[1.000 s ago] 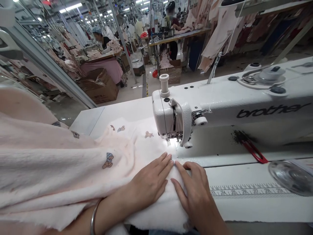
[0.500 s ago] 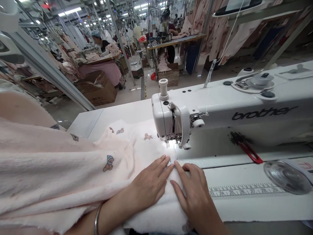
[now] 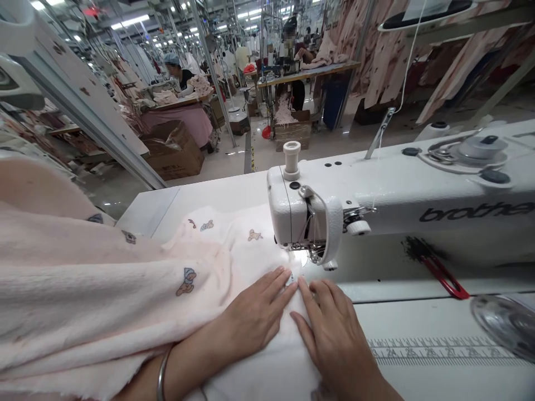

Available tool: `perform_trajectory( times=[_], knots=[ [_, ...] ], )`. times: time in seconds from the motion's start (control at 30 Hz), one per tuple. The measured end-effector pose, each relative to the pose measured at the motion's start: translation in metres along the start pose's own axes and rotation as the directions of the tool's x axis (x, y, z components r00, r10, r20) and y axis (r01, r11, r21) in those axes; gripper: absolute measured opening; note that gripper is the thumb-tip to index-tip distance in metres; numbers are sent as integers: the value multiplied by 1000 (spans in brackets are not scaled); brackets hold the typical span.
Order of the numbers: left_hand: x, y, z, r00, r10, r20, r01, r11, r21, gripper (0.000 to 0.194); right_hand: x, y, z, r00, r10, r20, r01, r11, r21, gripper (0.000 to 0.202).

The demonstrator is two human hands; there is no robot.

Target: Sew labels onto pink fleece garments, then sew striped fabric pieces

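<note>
Pale pink plush fabric (image 3: 137, 295) printed with small bears lies in folds over the left of the table and runs up to the needle area of a white sewing machine (image 3: 292, 211). My left hand (image 3: 254, 312) lies flat on the cloth, fingers stretched toward the lit presser foot. To its right, my right hand (image 3: 334, 323) rests on the fabric's right edge, thumb and forefinger apart and the other fingers bent. Both forefingers come close together just in front of the needle area. A small bluish mark (image 3: 292, 278) shows on the cloth between the fingertips.
A red-handled brush (image 3: 447, 275) lies under the machine arm. At the right are a clear round dish (image 3: 507, 323) and a printed ruler scale (image 3: 434, 352) along the table. Beyond the table stand a cardboard box (image 3: 175, 156), metal posts and co-workers at other machines.
The view has shifted a little, so the machine sits slightly farther right and lower. Both hands keep nearly the same place on the fabric.
</note>
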State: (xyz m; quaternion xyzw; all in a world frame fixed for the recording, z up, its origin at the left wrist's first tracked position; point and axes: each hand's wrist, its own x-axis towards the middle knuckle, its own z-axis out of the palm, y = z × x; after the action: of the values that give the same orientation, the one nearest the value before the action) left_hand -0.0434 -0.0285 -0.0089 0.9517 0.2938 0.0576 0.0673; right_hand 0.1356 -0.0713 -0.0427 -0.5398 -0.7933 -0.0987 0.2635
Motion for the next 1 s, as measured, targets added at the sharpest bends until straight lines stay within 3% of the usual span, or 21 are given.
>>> perform_trajectory(
  times=[0.23, 0.5, 1.0],
  knots=[
    [4, -17, -5, 999, -6, 32, 5, 1000, 13, 57, 19, 1, 12, 995, 12, 98, -14, 1000, 19, 39],
    [6, -25, -4, 1000, -24, -1, 24, 997, -68, 56, 22, 0, 17, 996, 47, 75, -46, 999, -12, 40],
    [9, -28, -4, 1000, -2, -7, 2, 1000, -25, 52, 19, 8, 10, 996, 26, 87, -23, 999, -31, 42]
  ],
)
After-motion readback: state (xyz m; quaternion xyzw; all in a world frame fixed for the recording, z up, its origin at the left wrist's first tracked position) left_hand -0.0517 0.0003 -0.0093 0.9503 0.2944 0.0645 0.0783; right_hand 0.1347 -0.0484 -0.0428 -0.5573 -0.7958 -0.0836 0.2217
